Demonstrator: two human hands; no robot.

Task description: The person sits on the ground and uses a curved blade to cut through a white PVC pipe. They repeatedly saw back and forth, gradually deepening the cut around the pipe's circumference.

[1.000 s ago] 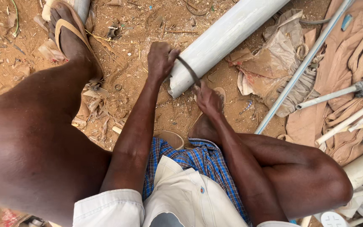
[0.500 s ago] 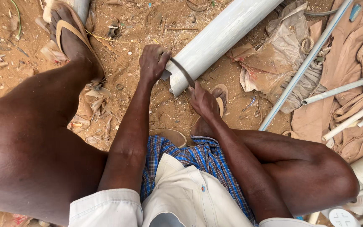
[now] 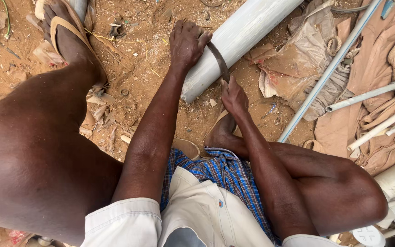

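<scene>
Wide grey plastic pipe (image 3: pixel 241 39) lies on the dirt ground (image 3: pixel 138 68), running from centre toward 1 o'clock, cut end near centre. A thin dark curved blade (image 3: pixel 219 60) crosses the pipe just above that end. Left hand (image 3: pixel 187 43) closes on the blade's far end at 12 o'clock, pressing on the pipe; right hand (image 3: pixel 233 97) pinches the near end at about 5 o'clock from the pipe's tip. Both hands closed on the blade.

To saw well, judging from the grip: keep the blade taut, square to the pipe, strokes even, the pipe pinned so it can't roll.

Versus a second ago: blade sits closer to the pipe's end, hands slightly higher in view. Thin grey pipe (image 3: pixel 330 68) and tan cloth (image 3: pixel 380 55) at 2–3 o'clock, sandalled foot (image 3: pixel 67 39) at 10 o'clock.
</scene>
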